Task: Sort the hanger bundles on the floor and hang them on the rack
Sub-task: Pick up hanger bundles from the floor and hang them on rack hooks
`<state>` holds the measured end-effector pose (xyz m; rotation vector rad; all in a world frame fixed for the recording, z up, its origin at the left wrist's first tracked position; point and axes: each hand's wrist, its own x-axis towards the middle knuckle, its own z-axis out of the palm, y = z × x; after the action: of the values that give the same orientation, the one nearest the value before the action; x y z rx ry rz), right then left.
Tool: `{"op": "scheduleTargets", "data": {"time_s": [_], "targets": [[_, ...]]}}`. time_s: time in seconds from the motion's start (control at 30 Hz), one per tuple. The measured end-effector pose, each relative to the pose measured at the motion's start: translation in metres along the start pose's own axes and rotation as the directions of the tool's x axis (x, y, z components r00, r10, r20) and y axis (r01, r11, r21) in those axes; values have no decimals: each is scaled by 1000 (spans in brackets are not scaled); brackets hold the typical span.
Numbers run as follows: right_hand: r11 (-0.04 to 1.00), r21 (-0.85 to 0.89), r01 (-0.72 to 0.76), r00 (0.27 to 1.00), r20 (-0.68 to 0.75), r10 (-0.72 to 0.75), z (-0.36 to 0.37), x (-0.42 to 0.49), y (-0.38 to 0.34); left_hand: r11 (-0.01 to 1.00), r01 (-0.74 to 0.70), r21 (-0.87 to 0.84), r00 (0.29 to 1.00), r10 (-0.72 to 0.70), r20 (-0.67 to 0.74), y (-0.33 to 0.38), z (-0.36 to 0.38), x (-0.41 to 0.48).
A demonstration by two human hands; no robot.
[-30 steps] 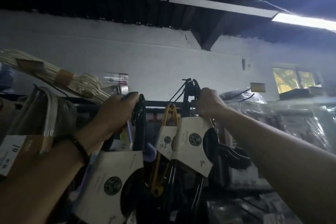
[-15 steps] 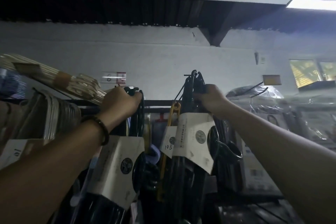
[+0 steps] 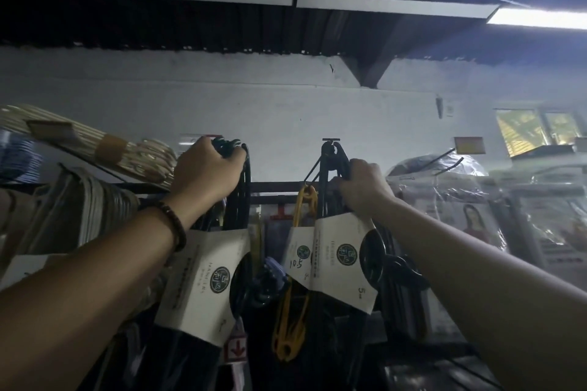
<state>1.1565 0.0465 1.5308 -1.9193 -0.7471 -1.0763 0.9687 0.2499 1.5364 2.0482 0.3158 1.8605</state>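
Two bare arms are reaching up toward a dark rack rail (image 3: 276, 186) that is running across the middle of the view. The left hand (image 3: 206, 170), at nine o'clock from centre, is curling its fingers tightly round the black hooks of the left hanger bundle (image 3: 203, 279). That bundle's white paper sleeve is hanging toward seven o'clock below the wrist, where a beaded bracelet (image 3: 178, 227) is sitting. The right hand (image 3: 365, 182), at three o'clock from centre, is gripping the neck of the right hanger bundle (image 3: 343, 263). Its hooks are standing above the rail at eleven o'clock of the hand, and whether they are resting on the rail cannot be told. Between the two bundles a yellow hanger (image 3: 290, 320) is hanging from the rail. Beige hanger bundles (image 3: 95, 143) are lying tilted toward nine o'clock, and plastic-wrapped packs (image 3: 470, 200) are sitting toward three o'clock.
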Motion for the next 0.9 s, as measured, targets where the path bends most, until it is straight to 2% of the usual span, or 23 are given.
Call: {"op": "scheduleTargets", "data": {"time_s": [0.3,0.63,0.9], "targets": [[999,-17,-28,1000,3,28,10,14,-11,996,51,-76,986,-62,-155,3,-18,13],[997,-25,-79,992,92,81,45,27,-1,984,30,-176,982,-62,-179,5,-26,17],[990,13,-140,990,35,140,85,36,13,969,23,-248,984,-66,-165,0,-24,4]]}}
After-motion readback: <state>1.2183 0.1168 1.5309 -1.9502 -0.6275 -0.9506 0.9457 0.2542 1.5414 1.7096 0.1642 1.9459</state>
